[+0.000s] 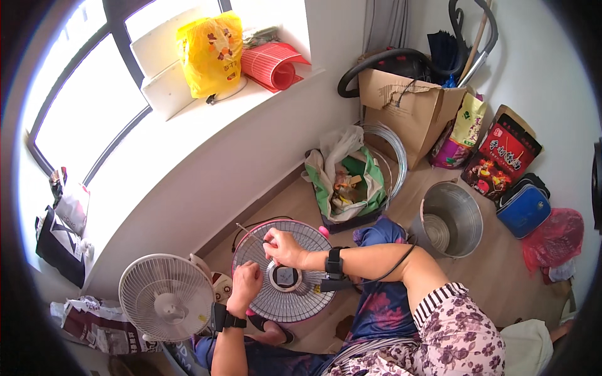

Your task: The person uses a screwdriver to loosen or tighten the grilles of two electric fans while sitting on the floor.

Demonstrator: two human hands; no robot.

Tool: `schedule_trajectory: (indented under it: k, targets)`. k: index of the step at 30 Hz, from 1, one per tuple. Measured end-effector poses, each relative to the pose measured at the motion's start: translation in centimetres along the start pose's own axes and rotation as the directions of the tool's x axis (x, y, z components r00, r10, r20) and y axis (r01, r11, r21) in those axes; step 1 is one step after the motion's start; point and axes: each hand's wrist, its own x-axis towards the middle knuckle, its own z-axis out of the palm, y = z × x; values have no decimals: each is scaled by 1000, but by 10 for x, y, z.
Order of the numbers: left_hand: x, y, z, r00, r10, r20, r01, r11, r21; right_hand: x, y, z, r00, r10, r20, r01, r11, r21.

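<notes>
A round fan heater (301, 301) with a silver wire grille, pink rim and dark square centre lies face up before me. My right hand (283, 249) is above its upper left part, fingers closed on a thin metal rod (247, 230) that points up and left. My left hand (247, 283) is closed at the grille's left side, below my right hand; what it holds, if anything, is hidden. A white fan (164, 294) with a round grille stands just left of the heater.
A metal bucket (464, 219) stands right. Behind are a green-white bag (320, 194), wire coil (395, 150) and cardboard box (420, 125). Packages (501, 150) and a blue case (523, 213) line the right wall. The windowsill (144, 150) holds a yellow bag (207, 56) and red roll (276, 66).
</notes>
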Motion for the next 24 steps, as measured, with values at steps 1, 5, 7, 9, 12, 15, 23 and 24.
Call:
schedule_trajectory:
  k: [1, 5, 7, 9, 12, 15, 23, 24]
  targets:
    - [0, 1, 0, 1000, 1, 2, -1, 1000, 5, 0, 1, -1, 1000, -7, -3, 7, 1000, -4]
    - [-1, 3, -2, 1000, -12, 3, 12, 1000, -1, -2, 4, 0, 1000, -9, 1, 9, 1000, -21]
    - [0, 2, -3, 1000, -18, 3, 18, 1000, -18, -1, 3, -1, 1000, -1, -7, 1, 1000, -21]
    - [-2, 1, -2, 1000, -23, 4, 23, 1000, -21, -1, 3, 1, 1000, 7, -2, -7, 1000, -6]
    - [-2, -1, -1, 1000, -15, 9, 15, 1000, -8, 1, 4, 1, 1000, -2, 0, 2, 1000, 4]
    - [-1, 0, -2, 1000, -4, 16, 4, 1000, 2, 1, 7, 1, 1000, -12, -11, 12, 1000, 3]
    - [0, 0, -1, 1000, 9, -11, -9, 1000, -13, -1, 2, 0, 1000, 3, -8, -3, 999, -37]
    - [0, 1, -1, 1000, 18, -14, -18, 1000, -12, -1, 2, 0, 1000, -2, -8, 2, 999, -43]
